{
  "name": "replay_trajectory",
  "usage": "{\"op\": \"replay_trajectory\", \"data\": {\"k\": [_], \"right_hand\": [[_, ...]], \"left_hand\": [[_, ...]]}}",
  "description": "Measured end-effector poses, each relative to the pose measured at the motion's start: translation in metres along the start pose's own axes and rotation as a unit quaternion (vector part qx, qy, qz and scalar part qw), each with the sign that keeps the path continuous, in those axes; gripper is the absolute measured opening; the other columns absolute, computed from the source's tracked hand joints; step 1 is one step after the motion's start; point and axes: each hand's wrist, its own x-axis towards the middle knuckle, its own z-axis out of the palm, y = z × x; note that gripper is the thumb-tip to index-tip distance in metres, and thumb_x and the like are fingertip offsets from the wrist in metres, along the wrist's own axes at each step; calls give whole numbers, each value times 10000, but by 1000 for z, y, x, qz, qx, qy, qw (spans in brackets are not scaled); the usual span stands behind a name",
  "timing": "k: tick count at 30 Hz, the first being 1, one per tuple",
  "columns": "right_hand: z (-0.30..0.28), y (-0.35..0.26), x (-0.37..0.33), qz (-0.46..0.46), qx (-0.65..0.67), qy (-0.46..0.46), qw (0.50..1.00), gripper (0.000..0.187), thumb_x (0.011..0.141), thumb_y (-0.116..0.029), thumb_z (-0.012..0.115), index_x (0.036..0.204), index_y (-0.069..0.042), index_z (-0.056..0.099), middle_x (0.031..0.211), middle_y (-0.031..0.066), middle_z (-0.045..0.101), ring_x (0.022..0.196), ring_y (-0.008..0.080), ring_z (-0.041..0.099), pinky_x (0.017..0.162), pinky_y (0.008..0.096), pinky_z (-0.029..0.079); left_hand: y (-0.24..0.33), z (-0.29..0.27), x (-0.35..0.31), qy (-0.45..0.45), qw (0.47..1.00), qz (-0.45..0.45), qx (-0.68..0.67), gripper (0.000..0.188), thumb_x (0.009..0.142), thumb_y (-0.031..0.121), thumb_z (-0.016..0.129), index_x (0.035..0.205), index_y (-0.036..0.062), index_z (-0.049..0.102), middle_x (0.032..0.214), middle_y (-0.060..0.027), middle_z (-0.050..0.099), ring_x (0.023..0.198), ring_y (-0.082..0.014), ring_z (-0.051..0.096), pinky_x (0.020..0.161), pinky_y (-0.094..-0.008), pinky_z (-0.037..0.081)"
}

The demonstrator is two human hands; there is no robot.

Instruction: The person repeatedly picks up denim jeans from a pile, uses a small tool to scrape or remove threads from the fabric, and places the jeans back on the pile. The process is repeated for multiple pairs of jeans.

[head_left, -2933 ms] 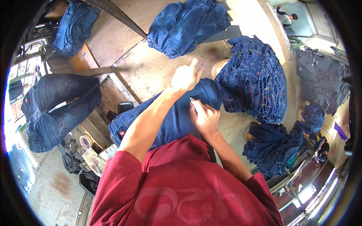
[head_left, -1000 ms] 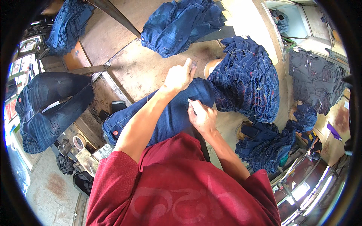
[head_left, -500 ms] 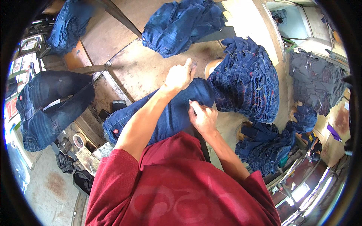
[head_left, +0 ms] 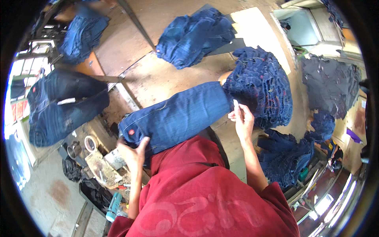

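So, head view: a pair of dark blue denim jeans (head_left: 181, 112) lies folded lengthwise across the middle of the frame, legs toward the upper right, waist end toward the left, bearing a small round red patch (head_left: 131, 132). What carries the jeans is hidden beneath the cloth.

Left hand (head_left: 135, 152) at the waist corner, below the patch; thumb over the denim, spread from the fingers. Cannot tell whether cloth is pinched.

Right hand (head_left: 243, 120) just beside the far leg end, thumb and fingers clamped on a slim white stick-like piece (head_left: 236, 103), raised upright; its exact kind too small to tell.

About them: a tall heap of blue denim with loose threads (head_left: 264, 85) near the right hand; a crumpled blue denim pile (head_left: 195, 37) at upper centre; darker jeans with a pale tag (head_left: 63, 106) at left; a pale ring-shaped roll (head_left: 90, 143) and a light blue bottle (head_left: 113, 206) at lower left.

Step in hand, my judgement: handling the jeans at the waist, white piece kept ready. Next move calls for a sure left grip on the waistband, the layers kept aligned, and the piece clear of the cloth.
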Motion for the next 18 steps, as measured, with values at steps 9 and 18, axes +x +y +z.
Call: {"op": "replay_trajectory", "data": {"k": [9,18], "right_hand": [[55,-34,-49,-116,-85,-107,984,219,1125,-152,629,1219,25,716,866,63,768,767,125,736,713,278,598],[79,-61,-102,-121,-104,-135,978,176,1093,-147,656,1202,-22,713,899,106,806,835,196,809,740,336,618]], "left_hand": [[-45,2,-11,-338,605,-354,-628,597,903,129,780,1465,30,602,1422,-186,699,1315,-390,665,1173,-585,507],[0,17,26,-502,692,-221,-470,394,931,62,761,1287,-98,701,1224,-220,785,1075,-353,778,1030,-483,618]]}}
